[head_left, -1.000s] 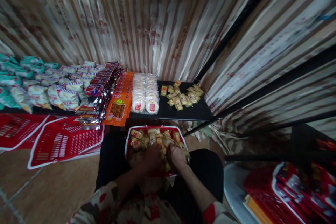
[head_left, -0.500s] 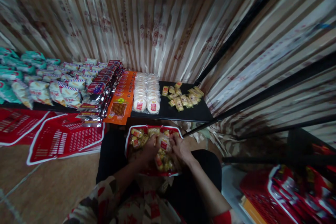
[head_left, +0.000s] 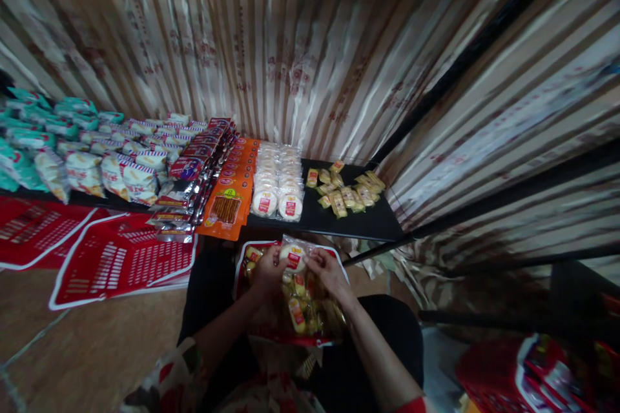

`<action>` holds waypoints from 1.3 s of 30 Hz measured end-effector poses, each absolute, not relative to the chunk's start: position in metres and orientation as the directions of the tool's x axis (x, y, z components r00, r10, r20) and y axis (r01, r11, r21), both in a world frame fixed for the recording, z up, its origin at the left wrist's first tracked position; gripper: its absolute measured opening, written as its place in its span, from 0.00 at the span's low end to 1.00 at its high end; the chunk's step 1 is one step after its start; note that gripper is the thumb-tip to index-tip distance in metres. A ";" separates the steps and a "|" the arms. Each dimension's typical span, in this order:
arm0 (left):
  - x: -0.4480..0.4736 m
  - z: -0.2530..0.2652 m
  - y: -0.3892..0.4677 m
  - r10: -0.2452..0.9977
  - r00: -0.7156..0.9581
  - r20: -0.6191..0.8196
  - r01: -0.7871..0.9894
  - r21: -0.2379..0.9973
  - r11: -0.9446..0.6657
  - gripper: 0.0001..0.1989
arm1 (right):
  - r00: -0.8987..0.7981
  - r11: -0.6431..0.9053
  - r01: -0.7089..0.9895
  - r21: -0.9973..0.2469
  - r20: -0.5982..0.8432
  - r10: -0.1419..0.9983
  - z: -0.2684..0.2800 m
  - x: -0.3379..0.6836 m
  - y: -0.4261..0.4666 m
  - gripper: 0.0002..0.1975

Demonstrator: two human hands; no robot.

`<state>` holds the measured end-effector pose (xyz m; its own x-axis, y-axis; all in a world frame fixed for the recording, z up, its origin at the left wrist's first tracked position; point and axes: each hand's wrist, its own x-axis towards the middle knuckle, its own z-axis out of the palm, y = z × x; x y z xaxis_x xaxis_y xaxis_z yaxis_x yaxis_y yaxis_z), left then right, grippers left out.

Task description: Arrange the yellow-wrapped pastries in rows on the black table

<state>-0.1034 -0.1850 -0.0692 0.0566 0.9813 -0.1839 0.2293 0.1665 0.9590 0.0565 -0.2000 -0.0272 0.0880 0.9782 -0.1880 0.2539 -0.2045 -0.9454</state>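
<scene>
In the head view, your left hand [head_left: 268, 274] and right hand [head_left: 330, 274] hold up a flat packet [head_left: 293, 258] between them, a pale, round disc in clear, shiny film with a red label. The fingers of both hands are closed on its edges, left on one side and right on the other, with the film standing up a little above the disc. You have it over the far part of a red plastic basket [head_left: 237, 281] with a smooth white rim, set between your dark-clothed knees [head_left: 392, 329]. Below the packet, the basket holds small oblong sachets [head_left: 297, 316] in glossy yellowish wrap, heaped at odd angles.

Beyond the basket runs a flat, matte black shelf [head_left: 349, 226]. On its right part lie more small yellowish packets [head_left: 338, 204], loosely scattered. To their left stand two tight rows of round discs [head_left: 265, 202] in crinkled clear film, then flat, smooth orange pouches [head_left: 225, 210], an overlapping stack of dark, metallic sachets [head_left: 194, 161], puffy white pillow bags [head_left: 138, 181] and teal bags [head_left: 29, 168].

Behind it all hangs striped, pleated cloth [head_left: 266, 45] with creases and reddish print, crossed at the right by a straight black pole [head_left: 465, 64]. At left, shallow red baskets [head_left: 126, 251] with slotted sides lie on brownish tiles [head_left: 121, 335].
</scene>
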 end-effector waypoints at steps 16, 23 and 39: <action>-0.134 -0.021 -0.126 0.941 -0.122 0.316 0.750 0.651 -0.121 0.29 | 0.063 -0.031 0.388 -0.921 -0.007 0.998 -0.018 -0.012 -0.086 0.09; -0.127 -0.026 -0.110 0.945 -0.127 0.300 0.790 0.607 -0.086 0.29 | 0.106 0.037 0.721 -0.692 0.164 0.981 -0.011 -0.011 -0.085 0.13; -0.127 -0.031 -0.099 0.934 -0.089 0.347 0.827 0.549 -0.125 0.27 | 0.233 0.017 0.837 -0.547 0.383 0.894 -0.047 0.014 -0.089 0.25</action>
<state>-0.1272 -0.0988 -0.0310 -0.0889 0.9338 0.3465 0.8266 -0.1250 0.5488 0.0140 -0.0891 -0.0475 0.2326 0.8938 0.3833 0.8372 0.0166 -0.5467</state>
